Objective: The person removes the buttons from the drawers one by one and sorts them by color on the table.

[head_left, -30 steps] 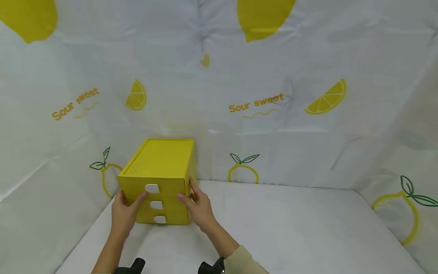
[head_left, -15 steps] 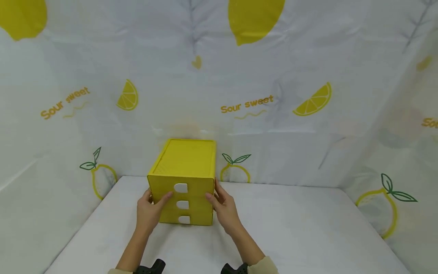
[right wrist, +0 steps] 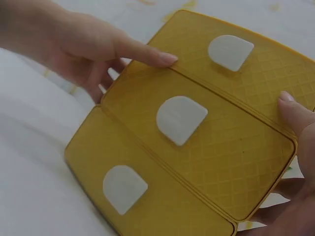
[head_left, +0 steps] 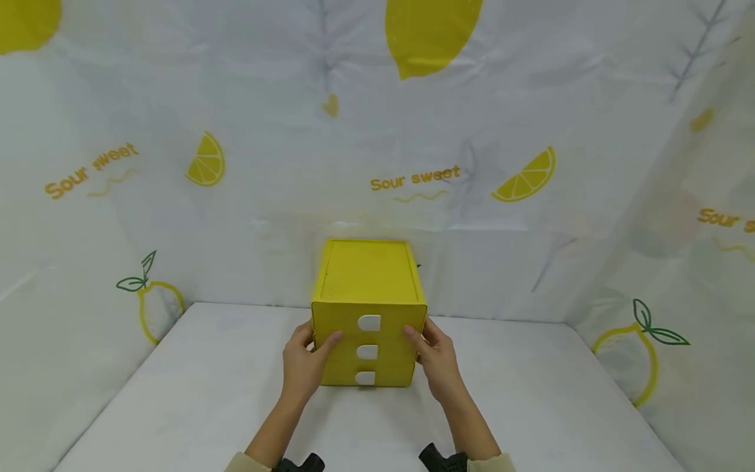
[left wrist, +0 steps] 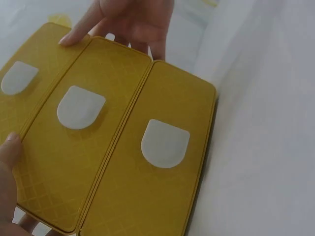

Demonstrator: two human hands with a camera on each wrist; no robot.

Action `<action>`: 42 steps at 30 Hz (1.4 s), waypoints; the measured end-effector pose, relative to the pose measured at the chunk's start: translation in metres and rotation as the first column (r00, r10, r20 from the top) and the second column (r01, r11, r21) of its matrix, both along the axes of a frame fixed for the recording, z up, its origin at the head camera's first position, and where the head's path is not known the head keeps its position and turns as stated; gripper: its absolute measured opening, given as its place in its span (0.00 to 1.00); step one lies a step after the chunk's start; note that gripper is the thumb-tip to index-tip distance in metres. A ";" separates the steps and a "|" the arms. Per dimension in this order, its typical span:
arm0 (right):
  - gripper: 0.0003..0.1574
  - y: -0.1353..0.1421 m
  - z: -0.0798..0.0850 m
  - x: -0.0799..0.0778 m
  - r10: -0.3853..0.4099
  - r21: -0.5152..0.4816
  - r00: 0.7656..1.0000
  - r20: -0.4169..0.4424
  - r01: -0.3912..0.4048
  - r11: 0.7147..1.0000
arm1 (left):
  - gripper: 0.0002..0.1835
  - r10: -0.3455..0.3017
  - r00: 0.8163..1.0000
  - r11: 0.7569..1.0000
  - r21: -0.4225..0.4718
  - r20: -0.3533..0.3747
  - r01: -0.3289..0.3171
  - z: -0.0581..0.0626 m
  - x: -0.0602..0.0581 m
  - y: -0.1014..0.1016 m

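Yellow box (head_left: 370, 307): 3 drawers (head_left: 390, 354) nearside, long axis rearward.

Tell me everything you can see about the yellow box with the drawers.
The yellow box is upright and looks like plastic, with a flat, rimmed top. Its front shows three stacked drawers, all apparently shut, with a faint crisscross pattern; each has a white, half-rounded tab. It appears to stand on the white table, near the lemon-print sheet behind. The left hand and right hand grip its sides, thumbs on the front.
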State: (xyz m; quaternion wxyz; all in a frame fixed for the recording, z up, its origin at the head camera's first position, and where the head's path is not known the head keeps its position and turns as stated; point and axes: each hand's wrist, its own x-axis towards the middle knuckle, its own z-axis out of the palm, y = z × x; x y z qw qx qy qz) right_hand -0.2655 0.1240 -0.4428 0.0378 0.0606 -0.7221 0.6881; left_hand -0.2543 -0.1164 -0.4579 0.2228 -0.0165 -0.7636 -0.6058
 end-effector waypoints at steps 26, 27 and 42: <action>0.38 0.073 0.031 0.015 -0.268 0.053 0.963 -0.023 0.269 0.962 | 0.46 -0.241 0.970 0.969 0.043 -0.018 0.241 0.013 -0.022 0.047; 0.35 0.073 0.036 0.018 -0.306 0.049 0.951 -0.047 0.308 0.950 | 0.46 -0.259 0.965 0.965 0.039 -0.040 0.261 0.015 -0.023 0.045; 0.17 0.049 0.058 0.038 -0.216 0.115 0.924 -0.315 0.264 0.958 | 0.27 -0.390 0.914 0.921 -0.064 -0.112 0.385 0.039 -0.035 0.033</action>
